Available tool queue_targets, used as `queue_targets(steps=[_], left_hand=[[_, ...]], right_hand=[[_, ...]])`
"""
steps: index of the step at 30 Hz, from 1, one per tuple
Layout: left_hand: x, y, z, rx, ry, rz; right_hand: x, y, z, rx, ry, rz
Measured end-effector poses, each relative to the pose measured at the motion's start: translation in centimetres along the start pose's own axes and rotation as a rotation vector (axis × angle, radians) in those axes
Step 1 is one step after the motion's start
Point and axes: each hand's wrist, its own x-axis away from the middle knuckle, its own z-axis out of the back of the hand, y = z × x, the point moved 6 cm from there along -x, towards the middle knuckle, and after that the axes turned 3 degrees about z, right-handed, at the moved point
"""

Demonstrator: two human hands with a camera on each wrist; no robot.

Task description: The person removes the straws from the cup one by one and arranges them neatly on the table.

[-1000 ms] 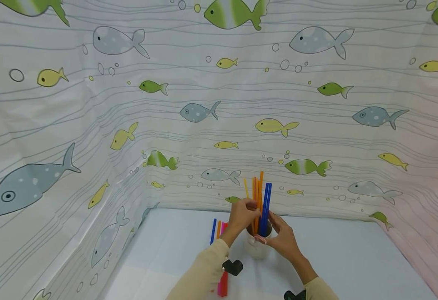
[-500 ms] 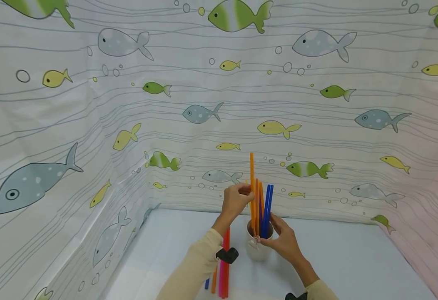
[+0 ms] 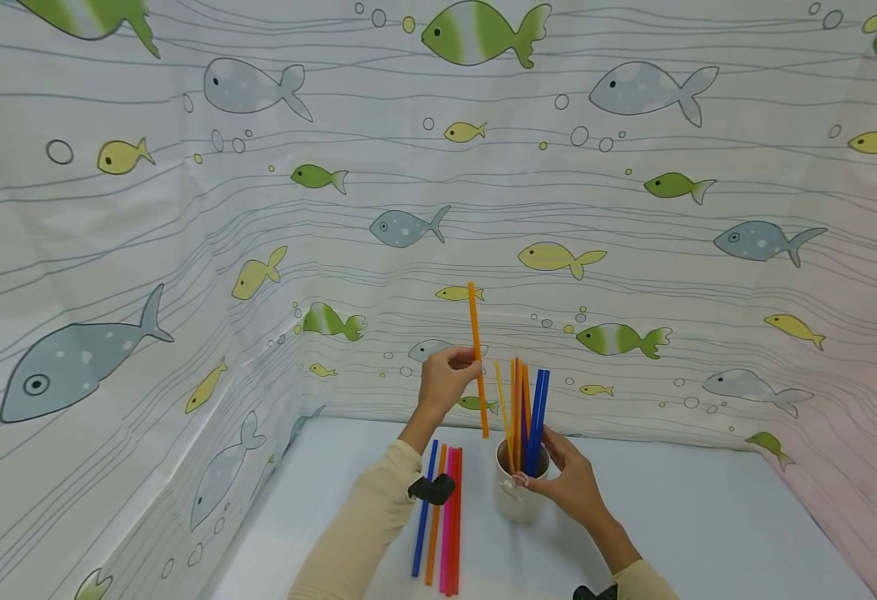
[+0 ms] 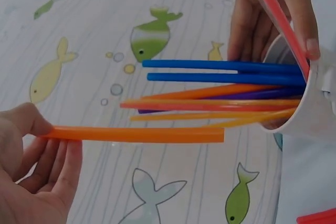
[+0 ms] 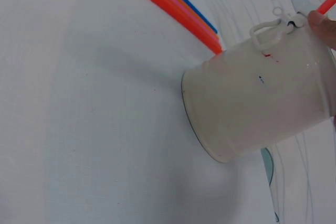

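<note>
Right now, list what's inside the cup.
Straws in blue, orange, yellow, purple and red stick out of the cup. Its wall hides their lower ends, and the bottom cannot be seen, so anything lying there can't be told.

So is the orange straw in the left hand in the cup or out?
Out. The left hand holds the orange straw, and the left wrist view shows its free end stopping short of the cup.
</note>
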Motion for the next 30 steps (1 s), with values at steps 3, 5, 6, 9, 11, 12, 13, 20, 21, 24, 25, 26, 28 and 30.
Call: queue_targets(steps=[3,5,6,9,11,12,13,20,21,24,25,26,28,30], left_hand=[[0.0,-1.0,0.8,0.077,-0.014,0.05],[0.2,-1.8,1.4,0.12,-0.025,0.08],[0.3,-2.2,1.6,0.141,-0.03,0.098],[0.8,-3.5,2.3,0.185,-0.039,0.149],[1.2,-4.4,2.8,0.2,-0.042,0.179],[1.4,-4.8,2.9,0.208,-0.044,0.193],[1.6,-5.1,3.1,0.206,-0.046,0.2],[2.6,-7.5,4.3,0.191,-0.018,0.242],[2.7,-7.8,4.5,0.183,-0.013,0.252],[3.2,-8.8,4.7,0.159,-0.011,0.274],[3.4,-9.1,4.8,0.154,-0.013,0.278],[3.5,-9.4,5.0,0.151,-0.018,0.282],[3.8,-9.8,5.2,0.146,-0.03,0.288],[4.2,-9.6,5.5,0.142,-0.038,0.298]], right_hand=[[-0.1,1.0,-0.2,-0.006,0.012,0.004],[-0.2,2.0,-0.4,-0.004,0.015,-0.005],[-0.2,2.5,-0.4,0.001,0.014,-0.008],[-0.3,3.7,-0.6,0.012,0.005,-0.026],[-0.3,4.0,-0.6,0.003,0.006,-0.023],[-0.3,4.0,-0.6,-0.001,0.006,-0.021],[-0.2,4.1,-0.5,-0.006,0.008,-0.024],[-0.2,3.0,-0.3,0.013,0.013,-0.039],[-0.2,2.4,-0.3,0.011,0.015,-0.039],[-0.1,0.9,-0.1,0.002,0.009,-0.039],[-0.1,0.5,-0.1,0.004,0.005,-0.039],[-0.1,0.1,0.0,0.006,0.001,-0.039],[-0.1,0.0,0.0,0.008,-0.003,-0.045],[-0.1,-0.1,0.0,0.01,-0.007,-0.043]])
